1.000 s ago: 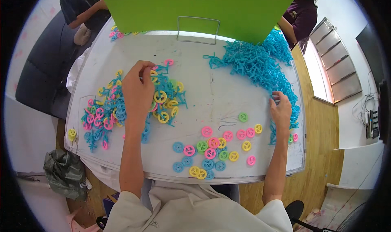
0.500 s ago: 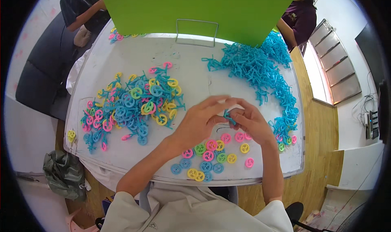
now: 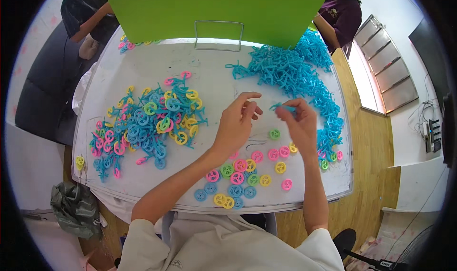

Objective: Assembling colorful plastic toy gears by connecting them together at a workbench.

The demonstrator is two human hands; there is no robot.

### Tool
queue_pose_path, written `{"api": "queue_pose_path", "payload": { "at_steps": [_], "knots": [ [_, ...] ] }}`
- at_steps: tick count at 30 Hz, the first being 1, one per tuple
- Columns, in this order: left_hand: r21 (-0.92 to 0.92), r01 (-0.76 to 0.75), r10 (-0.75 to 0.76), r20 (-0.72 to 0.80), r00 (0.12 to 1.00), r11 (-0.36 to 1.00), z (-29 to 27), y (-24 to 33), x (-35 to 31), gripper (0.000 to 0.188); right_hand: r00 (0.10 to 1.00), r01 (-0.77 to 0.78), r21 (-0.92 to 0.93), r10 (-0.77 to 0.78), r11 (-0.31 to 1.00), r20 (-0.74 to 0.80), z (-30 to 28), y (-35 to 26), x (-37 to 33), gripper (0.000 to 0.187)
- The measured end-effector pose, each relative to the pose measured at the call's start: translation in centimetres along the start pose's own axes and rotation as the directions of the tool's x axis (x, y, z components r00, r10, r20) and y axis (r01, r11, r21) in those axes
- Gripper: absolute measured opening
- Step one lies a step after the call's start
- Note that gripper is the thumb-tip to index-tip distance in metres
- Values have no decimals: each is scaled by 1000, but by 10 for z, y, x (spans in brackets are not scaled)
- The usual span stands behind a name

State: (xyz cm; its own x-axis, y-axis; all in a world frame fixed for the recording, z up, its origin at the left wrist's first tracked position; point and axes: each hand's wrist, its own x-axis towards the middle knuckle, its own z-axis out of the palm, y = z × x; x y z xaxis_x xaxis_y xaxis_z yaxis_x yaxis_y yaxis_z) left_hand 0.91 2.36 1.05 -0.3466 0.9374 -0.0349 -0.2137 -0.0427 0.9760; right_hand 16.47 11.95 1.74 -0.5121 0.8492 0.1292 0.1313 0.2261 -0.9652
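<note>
Right hand [image 3: 301,121]: thumb and fingers pinched on one blue part [image 3: 278,107], above the table [image 3: 209,99]. Left hand [image 3: 236,123]: near it, half open, fingers loosely bent. On the near side: loose wheels [image 3: 236,177], pink, yellow, green, blue. To the left: mixed pile [image 3: 140,118], blue parts with coloured wheels. To the right, running far: blue heap [image 3: 285,73]. Beyond: green panel [image 3: 214,7]; two other people [image 3: 340,16], one at either side.

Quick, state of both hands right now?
Left hand: partly open, fingers loosely curled, nothing visible in its grasp.
Right hand: closed, pinching a small blue plastic piece.
</note>
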Motion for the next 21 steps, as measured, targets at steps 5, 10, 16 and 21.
{"api": "queue_pose_path", "payload": {
  "at_steps": [5, 10, 16, 21],
  "knots": [
    [723, -430, 286, 323, 902, 540, 30, -39, 2, 25, 989, -49, 322, 91, 945, -114, -23, -4, 6, 20],
    [813, -459, 188, 419, 889, 359, 42, -49, 6, 27, 986, -147, 529, 166, 836, 13, -28, 2, 9, 21],
    [778, -545, 276, 475, 835, 312, 76, -62, 7, 24, 987, -154, 467, 152, 871, 42, -26, 5, 7, 18],
    [740, -536, 133, 532, 836, 406, 80, -66, 11, 15, 980, -145, 368, 184, 919, -74, -15, -10, 4, 21]
  ]
}}
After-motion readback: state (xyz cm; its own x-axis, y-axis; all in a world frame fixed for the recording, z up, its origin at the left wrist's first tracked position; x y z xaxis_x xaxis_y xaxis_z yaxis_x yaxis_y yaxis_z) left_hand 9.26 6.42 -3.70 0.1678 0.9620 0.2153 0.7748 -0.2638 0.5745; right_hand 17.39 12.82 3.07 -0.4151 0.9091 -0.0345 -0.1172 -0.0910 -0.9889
